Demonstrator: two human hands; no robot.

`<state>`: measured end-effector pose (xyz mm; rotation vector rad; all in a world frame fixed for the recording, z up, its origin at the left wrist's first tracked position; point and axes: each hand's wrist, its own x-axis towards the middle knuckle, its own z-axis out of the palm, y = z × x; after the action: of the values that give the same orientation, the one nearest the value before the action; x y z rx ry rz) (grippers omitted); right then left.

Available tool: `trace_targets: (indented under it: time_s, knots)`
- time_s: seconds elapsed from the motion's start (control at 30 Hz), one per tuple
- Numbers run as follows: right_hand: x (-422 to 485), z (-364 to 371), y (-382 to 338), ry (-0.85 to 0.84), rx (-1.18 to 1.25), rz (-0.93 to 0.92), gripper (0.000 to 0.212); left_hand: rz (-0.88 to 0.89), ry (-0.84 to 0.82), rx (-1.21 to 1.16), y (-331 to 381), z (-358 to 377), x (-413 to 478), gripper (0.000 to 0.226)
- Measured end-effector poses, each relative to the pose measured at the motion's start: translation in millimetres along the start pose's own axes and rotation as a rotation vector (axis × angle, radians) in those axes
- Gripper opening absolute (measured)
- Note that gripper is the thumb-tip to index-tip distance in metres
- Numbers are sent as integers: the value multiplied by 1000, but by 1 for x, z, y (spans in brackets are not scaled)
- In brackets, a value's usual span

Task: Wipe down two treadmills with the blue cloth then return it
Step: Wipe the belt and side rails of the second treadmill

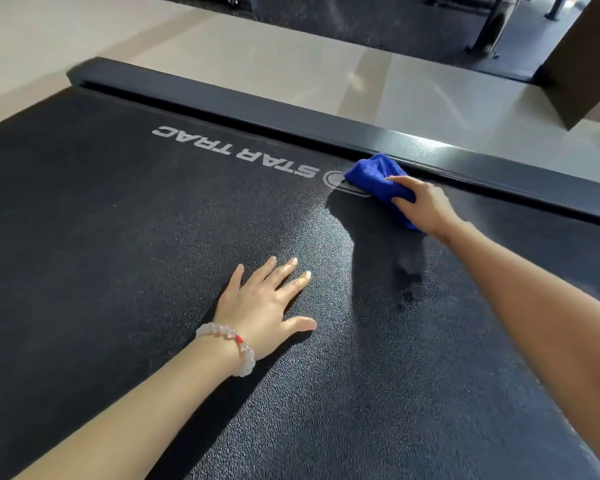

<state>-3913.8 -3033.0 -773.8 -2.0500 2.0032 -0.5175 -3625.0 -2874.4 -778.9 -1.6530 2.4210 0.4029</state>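
The right hand (426, 206) grips the bunched blue cloth (374, 174) against the treadmill belt (118, 237), up at one o'clock, touching the dark side rail (291, 116) beside the STAR TRAC lettering. The left hand (264, 306) lies flat mid-belt, fingers spread wide, holding nothing.

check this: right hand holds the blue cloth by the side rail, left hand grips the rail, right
Wrong on the left hand: the head view shows it flat on the treadmill belt, not gripping the side rail. The right hand does hold the blue cloth by it.
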Motion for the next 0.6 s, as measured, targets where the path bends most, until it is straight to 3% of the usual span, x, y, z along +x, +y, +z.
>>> trace_targets:
  time_s: [0.6]
  knots:
    - [-153,-3,-34,-62,99,41,45,-23,19,-103,0,-3,2,70]
